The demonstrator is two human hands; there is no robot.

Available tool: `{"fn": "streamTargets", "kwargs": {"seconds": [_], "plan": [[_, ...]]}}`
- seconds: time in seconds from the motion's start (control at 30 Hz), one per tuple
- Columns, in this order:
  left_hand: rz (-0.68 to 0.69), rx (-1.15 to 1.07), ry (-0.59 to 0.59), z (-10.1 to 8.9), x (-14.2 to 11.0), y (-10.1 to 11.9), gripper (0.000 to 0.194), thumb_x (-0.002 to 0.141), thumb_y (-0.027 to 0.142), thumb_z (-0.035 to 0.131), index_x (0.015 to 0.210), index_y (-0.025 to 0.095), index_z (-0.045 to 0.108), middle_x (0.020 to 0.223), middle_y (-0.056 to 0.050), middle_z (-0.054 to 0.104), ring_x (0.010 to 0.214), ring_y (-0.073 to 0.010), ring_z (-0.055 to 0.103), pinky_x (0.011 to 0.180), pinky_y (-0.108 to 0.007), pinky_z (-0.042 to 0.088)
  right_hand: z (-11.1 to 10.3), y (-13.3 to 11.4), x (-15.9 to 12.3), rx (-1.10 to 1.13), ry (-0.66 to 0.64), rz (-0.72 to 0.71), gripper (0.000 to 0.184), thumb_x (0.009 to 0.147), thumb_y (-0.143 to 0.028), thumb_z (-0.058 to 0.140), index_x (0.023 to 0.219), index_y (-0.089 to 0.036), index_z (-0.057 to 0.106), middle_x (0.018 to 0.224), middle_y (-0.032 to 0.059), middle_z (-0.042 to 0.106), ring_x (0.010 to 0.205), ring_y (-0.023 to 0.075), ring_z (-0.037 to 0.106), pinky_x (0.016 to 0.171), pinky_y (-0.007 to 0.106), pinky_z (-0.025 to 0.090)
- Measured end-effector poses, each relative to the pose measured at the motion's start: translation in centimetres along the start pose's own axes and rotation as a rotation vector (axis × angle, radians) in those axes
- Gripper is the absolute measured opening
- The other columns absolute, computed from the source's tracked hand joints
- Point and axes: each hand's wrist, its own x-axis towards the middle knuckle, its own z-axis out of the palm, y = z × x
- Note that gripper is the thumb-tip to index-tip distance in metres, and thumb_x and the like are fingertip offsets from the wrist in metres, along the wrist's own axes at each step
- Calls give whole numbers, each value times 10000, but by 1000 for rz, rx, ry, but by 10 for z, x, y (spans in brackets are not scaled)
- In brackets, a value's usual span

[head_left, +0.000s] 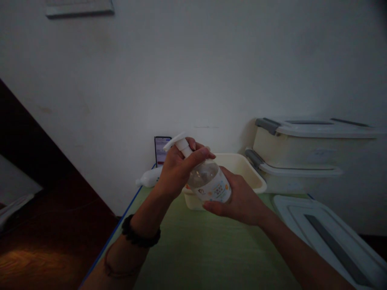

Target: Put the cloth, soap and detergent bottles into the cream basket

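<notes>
A clear pump bottle with a white pump head and a printed label is held tilted above the table, its spout pointing up and left. My left hand is closed around the neck and collar just below the pump head. Around the lower body of the bottle wraps my right hand, thumb across the bottom of the label. Behind the bottle stands a cream plastic basin, mostly hidden by my hands; a bit of something orange-red shows at its left side.
A white bottle lies on its side at the table's left edge, before a propped phone. Lidded storage boxes are stacked at the right by the wall. A loose white lid lies on the green table.
</notes>
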Motion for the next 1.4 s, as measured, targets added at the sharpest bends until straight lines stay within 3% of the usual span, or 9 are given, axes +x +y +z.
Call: {"fn": "streamTargets", "kwargs": {"seconds": [0.47, 0.83, 1.4], "plan": [[-8, 13, 6, -2, 1, -2, 243, 724, 200, 675, 723, 193, 432, 693, 46, 612, 710, -125, 654, 664, -234, 509, -1, -1, -1, -9, -9, 12, 544, 637, -394, 722, 1084, -185, 494, 934, 43, 634, 739, 160, 583, 641, 288, 474], [49, 26, -84, -3, -1, -3, 197, 760, 210, 650, 712, 182, 461, 637, 54, 608, 710, -116, 648, 686, -235, 502, -1, 2, -2, 58, -62, 32, 651, 622, -442, 733, 1156, -197, 454, 1027, 61, 636, 836, 206, 611, 684, 333, 493], [44, 56, 4, 5, -2, 1, 215, 767, 228, 643, 699, 182, 445, 619, 67, 564, 672, -105, 650, 649, -213, 507, 2, -3, -3, 31, -31, 43, 589, 632, -421, 730, 1102, -193, 458, 976, 50, 646, 799, 183, 609, 665, 312, 489]]}}
